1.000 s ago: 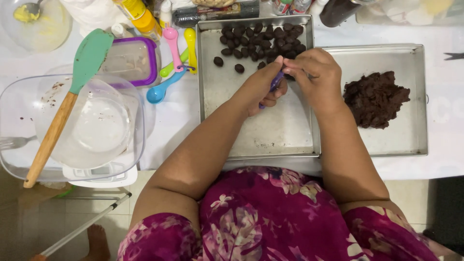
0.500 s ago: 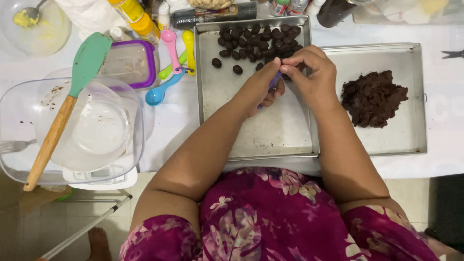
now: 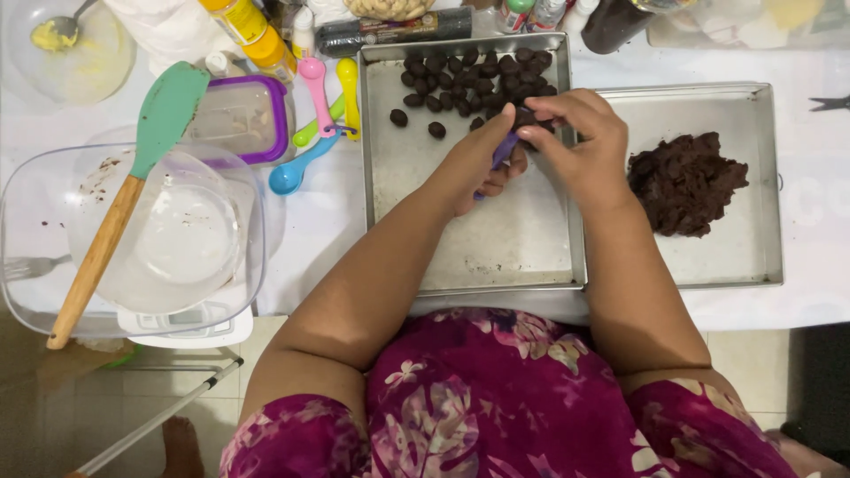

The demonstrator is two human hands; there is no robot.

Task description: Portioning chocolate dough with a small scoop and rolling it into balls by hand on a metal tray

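My left hand (image 3: 482, 159) grips a small purple measuring spoon (image 3: 503, 152) over the left metal tray (image 3: 460, 239). My right hand (image 3: 580, 146) meets it, fingers pinched at the spoon's bowl, where a bit of dark dough shows. Several small dark chocolate dough balls (image 3: 469, 84) lie at the far end of that tray. A lump of dark chocolate dough (image 3: 686, 181) sits in the right metal tray (image 3: 753, 257), just right of my right hand.
At left, a clear glass bowl (image 3: 133, 239) holds a wooden-handled green spatula (image 3: 124, 195). Coloured measuring spoons (image 3: 314, 115), a purple-rimmed container (image 3: 239, 119), bottles and a roll line the far side. A fork (image 3: 31, 265) lies at far left; scissors (image 3: 828, 104) at far right.
Both hands stay joined at the spoon over the tray, shifting only slightly toward the dough balls. Nothing else has moved.
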